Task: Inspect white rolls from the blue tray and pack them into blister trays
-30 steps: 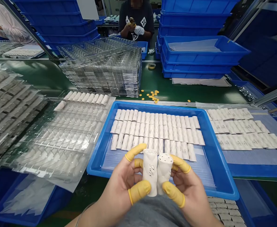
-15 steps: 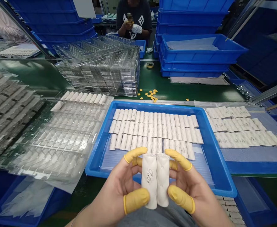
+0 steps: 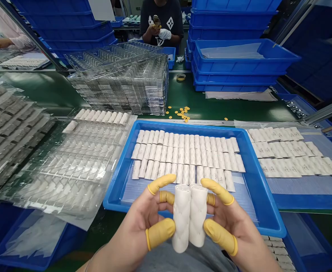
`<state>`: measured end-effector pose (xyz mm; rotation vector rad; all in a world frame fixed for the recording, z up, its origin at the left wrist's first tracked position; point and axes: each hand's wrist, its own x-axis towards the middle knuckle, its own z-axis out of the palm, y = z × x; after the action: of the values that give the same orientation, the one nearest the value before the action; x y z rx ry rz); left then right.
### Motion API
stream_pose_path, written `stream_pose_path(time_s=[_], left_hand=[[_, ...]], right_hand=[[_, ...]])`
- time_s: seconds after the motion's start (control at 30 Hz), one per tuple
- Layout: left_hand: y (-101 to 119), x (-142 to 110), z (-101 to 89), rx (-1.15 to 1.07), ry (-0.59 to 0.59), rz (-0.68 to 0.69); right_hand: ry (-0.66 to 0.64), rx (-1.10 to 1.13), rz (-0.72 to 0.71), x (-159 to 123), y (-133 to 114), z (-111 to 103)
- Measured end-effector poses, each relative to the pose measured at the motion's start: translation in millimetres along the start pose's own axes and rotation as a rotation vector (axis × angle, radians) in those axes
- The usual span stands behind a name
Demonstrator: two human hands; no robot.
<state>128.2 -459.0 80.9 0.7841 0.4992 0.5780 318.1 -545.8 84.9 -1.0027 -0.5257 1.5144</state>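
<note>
Two whitish cylinders [image 3: 182,219] stand side by side, nearly upright, between my hands in front of the blue tray [image 3: 120,166]. My left hand [image 3: 157,211], with yellow finger cots, grips the left cylinder between thumb and fingers. The other cylinder [image 3: 198,215] is held the same way by my right hand [image 3: 222,215], also in yellow finger cots. No writing shows on their facing sides. Behind them, rows of similar white cylinders [image 3: 185,155] lie in the tray, some with small dark marks.
Clear plastic trays of cylinders [image 3: 78,166] lie to the left, with stacked clear trays [image 3: 120,87] behind. More cylinders [image 3: 285,151] rest on the right. Small yellow discs [image 3: 181,113] and a tape roll [image 3: 180,77] lie beyond the tray. Blue bins [image 3: 239,68] stand at the back. A person [image 3: 162,26] sits opposite.
Both cylinders have turned in my fingers: the dark handwriting seen on the left one earlier is now out of sight. Their bottoms have parted slightly.
</note>
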Motion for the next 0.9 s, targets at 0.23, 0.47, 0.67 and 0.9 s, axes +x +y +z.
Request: stream_pose_path(time_s=[0.23,0.47,0.67,0.9], left_hand=[[-0.4,-2.1,-1.6,0.053,-0.024,-0.024],[-1.1,1.3,1.1,0.018,0.004,-0.035],[1.5,0.6,0.5,0.026,0.019,-0.024],[0.1,0.6,1.9,0.032,0.005,-0.024]], right_hand=[[-0.006,-0.010,0.031,-0.1,-0.4,-2.2],[-0.054,0.009,0.054,2.5,1.5,-6.0],[-0.077,-0.022,-0.003,3.4,-1.4,-5.6],[-0.086,-0.054,0.026,0.8,-4.1,-4.9]])
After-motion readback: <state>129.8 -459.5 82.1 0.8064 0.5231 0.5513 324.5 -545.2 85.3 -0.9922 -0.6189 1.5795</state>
